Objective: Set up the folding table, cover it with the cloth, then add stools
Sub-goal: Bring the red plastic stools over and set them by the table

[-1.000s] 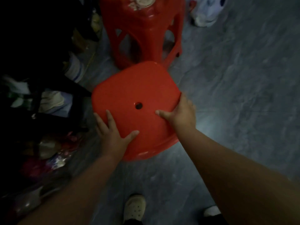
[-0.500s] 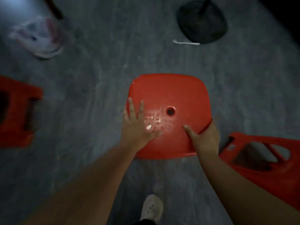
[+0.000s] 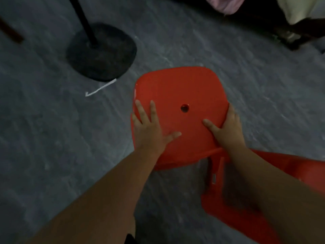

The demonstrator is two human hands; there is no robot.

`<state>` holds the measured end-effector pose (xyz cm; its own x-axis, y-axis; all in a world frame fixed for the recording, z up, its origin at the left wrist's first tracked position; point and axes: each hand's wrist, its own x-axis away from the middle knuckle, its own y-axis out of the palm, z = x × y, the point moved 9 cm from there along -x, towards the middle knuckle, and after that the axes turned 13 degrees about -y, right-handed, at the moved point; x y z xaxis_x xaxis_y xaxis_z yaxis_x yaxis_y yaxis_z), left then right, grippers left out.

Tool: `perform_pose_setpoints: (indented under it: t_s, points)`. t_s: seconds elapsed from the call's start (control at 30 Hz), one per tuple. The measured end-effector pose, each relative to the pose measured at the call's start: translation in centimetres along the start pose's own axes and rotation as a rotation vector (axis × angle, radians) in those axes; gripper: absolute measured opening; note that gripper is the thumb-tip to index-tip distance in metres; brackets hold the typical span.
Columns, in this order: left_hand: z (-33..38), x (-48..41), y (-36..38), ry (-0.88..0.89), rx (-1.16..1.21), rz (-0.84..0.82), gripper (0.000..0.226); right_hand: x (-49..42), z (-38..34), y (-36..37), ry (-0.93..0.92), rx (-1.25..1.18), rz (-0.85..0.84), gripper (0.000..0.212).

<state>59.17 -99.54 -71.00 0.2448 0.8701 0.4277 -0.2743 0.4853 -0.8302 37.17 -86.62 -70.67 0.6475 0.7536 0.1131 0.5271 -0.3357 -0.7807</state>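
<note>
Stool (image 3: 179,92): glossy red plastic, rounded-square seat with a centre hole, at frame centre.
Left hand (image 3: 149,132): laid flat on the seat, fingers straight.
Right hand (image 3: 226,131): right rim gripped, thumb on top.
Second stool (image 3: 246,219): red plastic, lower right.
Floor (image 3: 52,138): grey, mottled.

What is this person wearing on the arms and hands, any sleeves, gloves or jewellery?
The left forearm and right forearm are bare, with no sleeve in view. The left hand and right hand have no gloves, and no ring, watch or bracelet is visible, though the light is dim.
</note>
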Motion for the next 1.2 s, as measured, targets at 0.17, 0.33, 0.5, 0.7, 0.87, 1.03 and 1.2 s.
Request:
perform_pose_setpoints:
  t_s: [0.17, 0.33, 0.5, 0.7, 0.87, 1.03, 1.2]
  points:
    - [8.5, -5.5, 0.5, 0.064, -0.073, -0.062, 0.123, -6.1, 3.5, -3.8, 0.126, -0.006, 0.083, 0.109]
    - [21.3, -11.2, 3.0, 0.165, -0.179, -0.152, 0.129, -12.1, 10.1, -9.7, 0.296, -0.023, 0.208, 0.109]
    - [37.1, -15.9, 7.3, 0.361, -0.321, -0.207, 0.124, -17.6, 17.8, -17.0, 0.466, -0.075, 0.338, 0.109]
    - [54.9, -15.9, 15.9, 0.662, -0.449, -0.28, 0.126, -17.2, 28.4, -25.0, 0.725, -0.105, 0.597, 0.107]
    - [65.9, -12.9, 22.5, 0.895, -0.555, -0.375, 0.127, -15.2, 35.1, -30.0, 0.888, -0.15, 0.79, 0.103]
    - [75.2, -6.5, 30.2, 1.128, -0.658, -0.495, 0.125, -11.0, 41.3, -34.2, 1.068, -0.144, 0.939, 0.103]
    - [82.9, -0.8, 36.5, 1.253, -0.761, -0.541, 0.123, -8.3, 46.6, -38.2, 1.193, -0.135, 1.066, 0.105]
